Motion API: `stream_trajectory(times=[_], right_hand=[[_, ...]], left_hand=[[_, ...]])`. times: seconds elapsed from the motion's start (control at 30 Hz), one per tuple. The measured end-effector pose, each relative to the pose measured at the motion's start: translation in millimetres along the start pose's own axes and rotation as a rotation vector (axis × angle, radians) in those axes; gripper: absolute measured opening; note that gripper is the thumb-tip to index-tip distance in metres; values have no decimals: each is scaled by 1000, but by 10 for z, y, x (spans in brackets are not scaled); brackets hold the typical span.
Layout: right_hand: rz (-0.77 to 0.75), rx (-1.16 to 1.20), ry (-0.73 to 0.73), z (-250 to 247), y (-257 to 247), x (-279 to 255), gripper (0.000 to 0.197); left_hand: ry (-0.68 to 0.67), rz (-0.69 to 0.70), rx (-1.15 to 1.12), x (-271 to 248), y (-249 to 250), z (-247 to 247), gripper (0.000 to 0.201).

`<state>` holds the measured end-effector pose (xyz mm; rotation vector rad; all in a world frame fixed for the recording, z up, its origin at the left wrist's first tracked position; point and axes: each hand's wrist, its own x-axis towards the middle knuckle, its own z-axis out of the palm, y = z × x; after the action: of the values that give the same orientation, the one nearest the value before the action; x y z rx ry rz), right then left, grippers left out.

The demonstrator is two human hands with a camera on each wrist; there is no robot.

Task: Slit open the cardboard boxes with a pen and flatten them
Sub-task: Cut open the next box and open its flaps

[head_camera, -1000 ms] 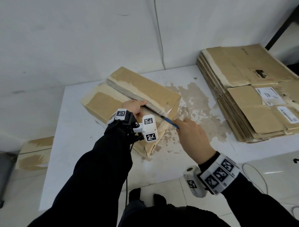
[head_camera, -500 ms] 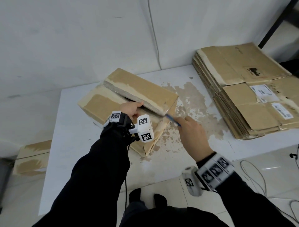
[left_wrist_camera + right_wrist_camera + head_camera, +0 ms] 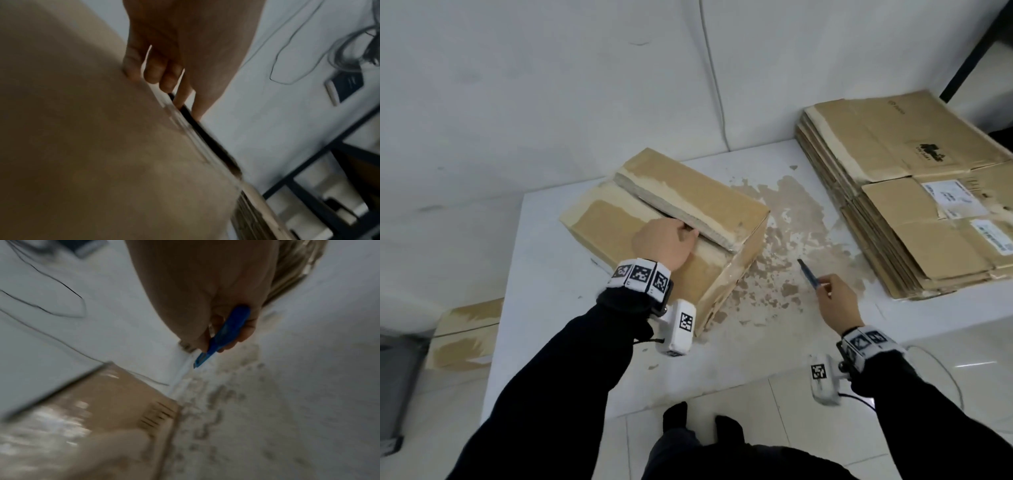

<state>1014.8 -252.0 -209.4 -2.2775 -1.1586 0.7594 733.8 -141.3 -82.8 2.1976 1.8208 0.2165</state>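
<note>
A brown cardboard box (image 3: 709,202) stands on the white table (image 3: 544,291), its top seam split and the far flap slightly raised. My left hand (image 3: 681,234) lies on the near flap, with its fingers (image 3: 156,73) hooked over the flap's edge into the dark gap. My right hand (image 3: 832,294) hovers over the table to the right of the box, clear of it. It pinches a blue pen (image 3: 810,277) whose tip points up and left toward the box corner. In the right wrist view the pen (image 3: 224,335) sticks out from the curled fingers (image 3: 242,334).
A tall stack of flattened boxes (image 3: 914,192) fills the table's right end. Brown worn patches (image 3: 784,246) mark the tabletop between box and stack. Another taped box (image 3: 465,335) sits low at the left beside a grey bin (image 3: 397,377). The white wall is close behind.
My right hand has drawn the pen off the box's near corner, out to the right over the table. The left hand has stayed at the seam with its fingers in the slit.
</note>
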Motion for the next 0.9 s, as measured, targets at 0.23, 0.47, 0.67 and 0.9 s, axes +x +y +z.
stream_trajectory(times=[0.23, 0.47, 0.67, 0.9], right_hand=[[-566, -33, 235, 76, -474, -199, 32], [-1031, -33, -33, 194, -1359, -475, 37], [-740, -45, 42, 26, -1786, -106, 68], [-432, -510, -470, -185, -2151, 776, 65]], left_hand=[[-160, 148, 101, 193, -97, -299, 34], [-92, 323, 243, 203, -258, -494, 35], [-100, 366, -32, -271, -376, -920, 45], [-505, 223, 183, -1003, -795, -1070, 28]])
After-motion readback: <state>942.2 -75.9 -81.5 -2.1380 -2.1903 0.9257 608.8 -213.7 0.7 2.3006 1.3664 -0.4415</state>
